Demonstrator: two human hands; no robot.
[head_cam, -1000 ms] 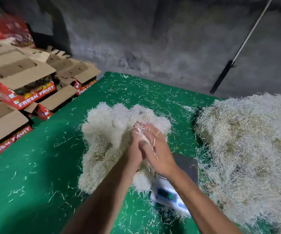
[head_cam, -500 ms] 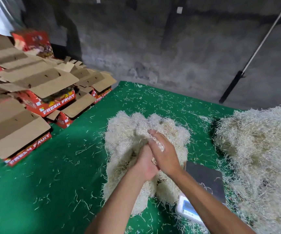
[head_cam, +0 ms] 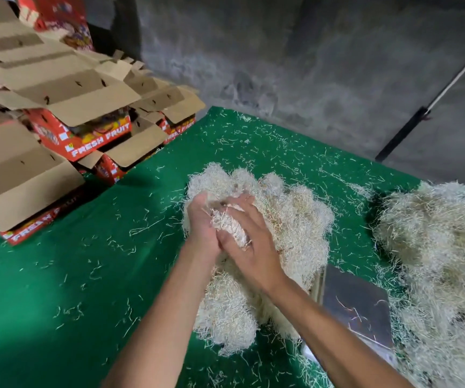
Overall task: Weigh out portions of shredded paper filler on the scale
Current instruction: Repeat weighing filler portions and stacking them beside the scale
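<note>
Step in hand: compacting a small wad of shredded paper filler (head_cam: 229, 226) between both palms, above the smaller heap of filler (head_cam: 290, 219), presumably a weighed portion being shaped before setting down.
Left hand (head_cam: 202, 224): cupped, fingers curved round the wad's left side, pressing inward.
Right hand (head_cam: 249, 247): laid over the wad from the right, fingers (head_cam: 243, 204) bent across its top; wad squeezed between the two, only a ridge of strands showing in the gap.
Doing it well: even pressure from both sides, palms kept closed underneath to stop strands shedding; a short roll rather than a hard crush, since the filler looks springy and likely to fluff back; release low over the heap, not from height.
Where the filler is: wad in the hands; smaller heap directly beneath and beyond them on the green table cover (head_cam: 57, 289); big loose pile (head_cam: 435, 247) to the right, well apart from the hands.
Scale (head_cam: 357, 303): between the two heaps, near the right forearm; dark platform bare apart from a few stray strands; display mostly hidden by the arm, reading not visible.
Count, hands: two, both on the wad.
Count, filler masses: three — one wad, one smaller heap, one big pile; loose strands scattered everywhere, uncountable.
Count, scales: one.
Count, fruit cartons (head_cam: 85, 135): perhaps five or six, red "FRESH FRUIT" boxes with flaps open, stacked at left; overlap makes the tally uncertain.
</note>
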